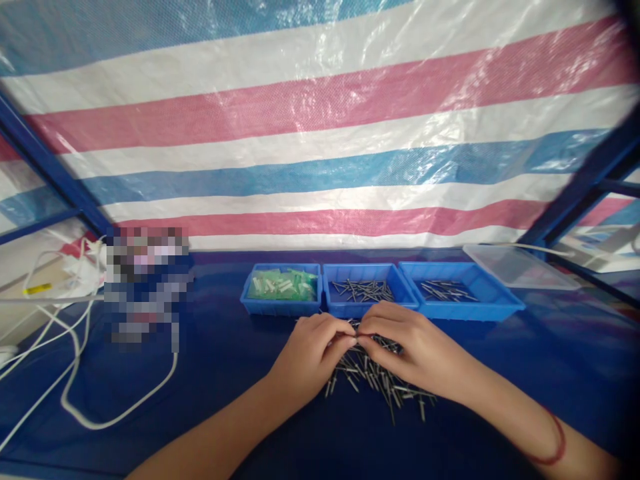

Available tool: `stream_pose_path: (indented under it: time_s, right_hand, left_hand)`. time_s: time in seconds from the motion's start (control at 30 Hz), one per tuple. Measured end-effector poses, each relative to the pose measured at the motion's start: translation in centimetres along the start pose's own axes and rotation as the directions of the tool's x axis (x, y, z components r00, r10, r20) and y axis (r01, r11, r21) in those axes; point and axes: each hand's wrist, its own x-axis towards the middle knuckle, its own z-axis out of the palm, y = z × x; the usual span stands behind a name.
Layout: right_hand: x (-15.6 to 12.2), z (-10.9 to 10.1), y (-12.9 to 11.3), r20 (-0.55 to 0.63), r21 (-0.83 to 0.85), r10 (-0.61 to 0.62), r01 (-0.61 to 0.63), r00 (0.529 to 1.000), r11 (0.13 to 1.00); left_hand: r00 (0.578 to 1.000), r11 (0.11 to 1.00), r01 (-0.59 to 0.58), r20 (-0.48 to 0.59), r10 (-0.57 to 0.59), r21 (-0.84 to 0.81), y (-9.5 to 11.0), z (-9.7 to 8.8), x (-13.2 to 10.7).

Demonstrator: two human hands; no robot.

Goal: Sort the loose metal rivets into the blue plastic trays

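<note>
My left hand (310, 357) and my right hand (405, 347) meet fingertip to fingertip over a heap of thin metal pins (380, 387) on the blue table. Both hands are curled in a pinch around something small that I cannot make out. Behind them stand three blue trays in a row: the left tray (280, 305) holds pale green plastic pieces, the middle tray (370, 308) holds metal pins, and the right tray (500, 310) holds a few more pins.
A clear plastic lid (515, 267) lies at the back right. White cables (75, 373) loop across the table's left side beside a blurred object (145, 287). A striped tarp (320, 133) closes off the back, with blue frame bars (580, 193) at the sides.
</note>
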Motion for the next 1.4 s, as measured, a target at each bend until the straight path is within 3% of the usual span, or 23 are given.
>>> stream_pose_path:
  time_s: [0.27, 0.47, 0.8, 1.4]
  right_hand:
    - [0.1, 0.4, -0.1, -0.066, 0.193, 0.107, -0.092, 0.992, 0.977]
    - [0.2, 1.4, -0.4, -0.11, 0.276, 0.193, -0.157, 0.975, 0.948]
    - [0.3, 1.5, -0.7, -0.084, 0.366, 0.179, -0.137, 0.98, 0.921]
    - [0.2, 1.8, -0.7, -0.154, 0.371, 0.237, -0.167, 0.959, 0.914]
  left_hand:
    - [0.978, 0.918, 0.13, -0.101, -0.18, -0.375, -0.1, 0.4, 0.1]
    - [0.962, 0.815, 0.186, -0.067, -0.265, -0.549, -0.5, 0.5, 0.3]
    - [0.95, 0.86, 0.183, -0.138, -0.279, -0.477, 0.3, 0.2, 0.1]
    - [0.961, 0.891, 0.155, -0.146, -0.236, -0.426, 0.1, 0.0, 0.1]
